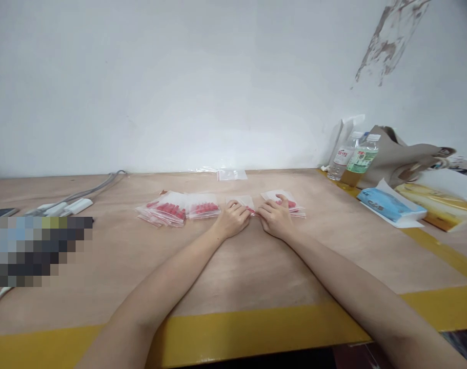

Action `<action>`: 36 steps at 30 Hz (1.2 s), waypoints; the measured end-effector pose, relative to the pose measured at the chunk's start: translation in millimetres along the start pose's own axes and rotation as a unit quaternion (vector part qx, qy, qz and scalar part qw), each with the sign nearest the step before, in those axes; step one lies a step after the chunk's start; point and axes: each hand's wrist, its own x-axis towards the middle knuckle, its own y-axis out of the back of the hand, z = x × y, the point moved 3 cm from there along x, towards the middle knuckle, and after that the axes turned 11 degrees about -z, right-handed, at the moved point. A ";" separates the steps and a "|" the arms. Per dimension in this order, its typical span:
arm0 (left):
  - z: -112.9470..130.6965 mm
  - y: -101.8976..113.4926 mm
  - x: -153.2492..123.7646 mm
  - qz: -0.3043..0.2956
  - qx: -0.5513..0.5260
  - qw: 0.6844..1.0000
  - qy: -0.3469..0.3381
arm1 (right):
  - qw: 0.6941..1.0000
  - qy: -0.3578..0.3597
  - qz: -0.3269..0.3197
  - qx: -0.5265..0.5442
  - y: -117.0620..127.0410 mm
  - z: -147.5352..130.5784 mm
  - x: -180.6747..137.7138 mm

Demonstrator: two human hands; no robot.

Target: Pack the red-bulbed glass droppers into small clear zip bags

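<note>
Both hands meet at a small clear zip bag (239,200) lying on the table in front of me. My left hand (234,219) has its fingers closed on the bag's near edge, where a bit of red shows. From the other side, my right hand (273,216) pinches the same edge. Just left lies a zip bag with red pieces (204,206), and beyond it a fanned pile of similar bags (166,209). More filled bags (298,209) sit partly hidden behind my right hand. What the red pieces are is too small to tell.
An empty-looking zip bag (232,175) lies by the wall. At right stand bottles (358,163), a grey-brown bag (398,154), a blue tissue pack (390,204) and a yellow one (439,202). White chargers (79,206) and cables lie left, near a blurred-out object (33,251). Yellow tape (233,328) edges the table.
</note>
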 end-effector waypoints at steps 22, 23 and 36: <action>-52.6 39.4 -78.6 -0.019 0.033 0.995 0.097 | 0.983 -0.170 0.059 0.038 8.9 57.4 -23.3; -52.8 40.8 -80.9 -0.024 0.029 0.994 0.099 | 0.986 -0.156 0.045 0.042 7.3 54.8 -21.0; -48.5 38.0 -79.9 -0.098 0.019 0.971 0.219 | 0.995 -0.056 -0.035 0.072 -12.2 11.8 4.4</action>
